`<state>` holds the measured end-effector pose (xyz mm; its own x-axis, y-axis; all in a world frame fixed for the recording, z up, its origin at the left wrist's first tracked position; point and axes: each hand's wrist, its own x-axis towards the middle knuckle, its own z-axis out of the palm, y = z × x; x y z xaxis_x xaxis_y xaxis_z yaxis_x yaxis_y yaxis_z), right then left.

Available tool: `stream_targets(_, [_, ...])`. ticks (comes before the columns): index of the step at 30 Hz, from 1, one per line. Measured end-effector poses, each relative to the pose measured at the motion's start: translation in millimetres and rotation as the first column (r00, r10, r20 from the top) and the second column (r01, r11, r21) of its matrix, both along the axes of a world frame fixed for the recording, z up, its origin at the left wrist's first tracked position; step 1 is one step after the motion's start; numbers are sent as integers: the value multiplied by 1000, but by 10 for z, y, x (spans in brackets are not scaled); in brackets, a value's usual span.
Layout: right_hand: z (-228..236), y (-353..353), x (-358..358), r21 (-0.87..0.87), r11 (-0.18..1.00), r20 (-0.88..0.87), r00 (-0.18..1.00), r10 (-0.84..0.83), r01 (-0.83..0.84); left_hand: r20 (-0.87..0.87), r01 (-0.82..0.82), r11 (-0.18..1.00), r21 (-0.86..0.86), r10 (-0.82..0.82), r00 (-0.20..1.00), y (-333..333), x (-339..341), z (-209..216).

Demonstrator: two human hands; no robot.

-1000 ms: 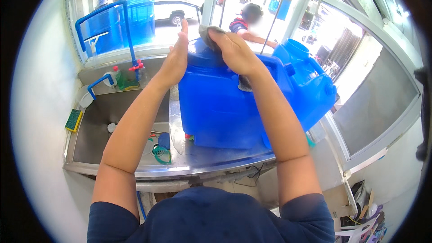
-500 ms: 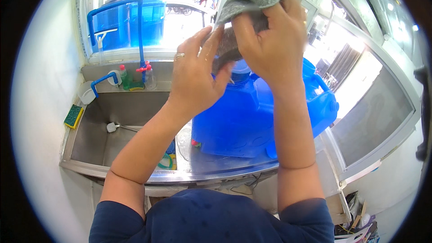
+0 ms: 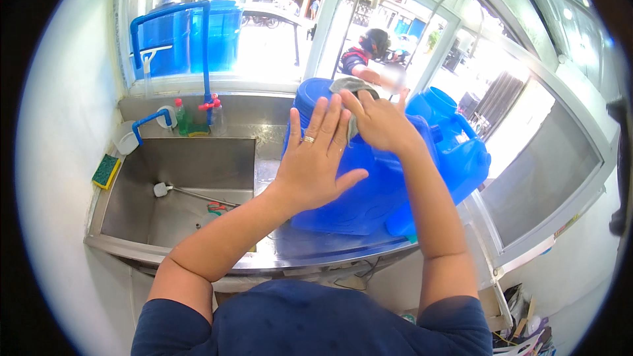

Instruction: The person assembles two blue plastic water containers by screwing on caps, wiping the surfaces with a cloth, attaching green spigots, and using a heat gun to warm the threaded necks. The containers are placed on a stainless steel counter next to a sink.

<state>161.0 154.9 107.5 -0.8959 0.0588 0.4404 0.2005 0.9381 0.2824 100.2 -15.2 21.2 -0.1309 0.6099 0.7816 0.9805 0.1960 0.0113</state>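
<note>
A big blue plastic water container (image 3: 353, 207) stands on the steel counter right of the sink. My left hand (image 3: 313, 158) lies against its near upper side, fingers spread, holding nothing. At the container's top, my right hand (image 3: 379, 122) is closed on a grey cloth (image 3: 353, 84), bunched under the fingers and pressed to the plastic. My hands partly hide the cloth and the container's upper part. Behind and to the right is a second blue container (image 3: 455, 155) with a handle and a round opening at its top.
To the left is a steel sink (image 3: 191, 158) with a white-headed brush (image 3: 161, 189) in it. A green-yellow sponge (image 3: 106, 171) sits on its left rim. Blue pipes (image 3: 206, 59) and small bottles (image 3: 181, 118) stand behind. Outside the window, a helmeted person (image 3: 369, 59) is close to the opening.
The cloth has come down from in front of my face onto the container's top, in my right hand. My left hand has left the cloth and spread against the container.
</note>
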Motion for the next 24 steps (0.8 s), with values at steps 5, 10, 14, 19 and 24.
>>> stream_targets(5, [-260, 76, 68, -71, 956, -437, 870, 227, -285, -134, -29, 999, 16, 31, 990, -5, 13, -152])
stream_targets(10, [-242, 158, -12, 31, 922, -552, 762, 338, -387, -198, -66, 996, 60, 77, 977, 170, -163, -275])
stream_targets(14, [-295, 27, 75, 107, 954, -545, 786, 291, -279, -282, -65, 983, 169, 111, 953, 227, -238, -369])
stream_targets(19, [-455, -189, 216, 90, 976, -544, 811, 215, -198, -301, 6, 973, 229, 65, 951, 218, -288, -415])
stream_targets(24, [-469, -233, 216, -189, 967, -518, 854, 49, -170, -194, 158, 941, 300, -102, 976, 250, -323, -400])
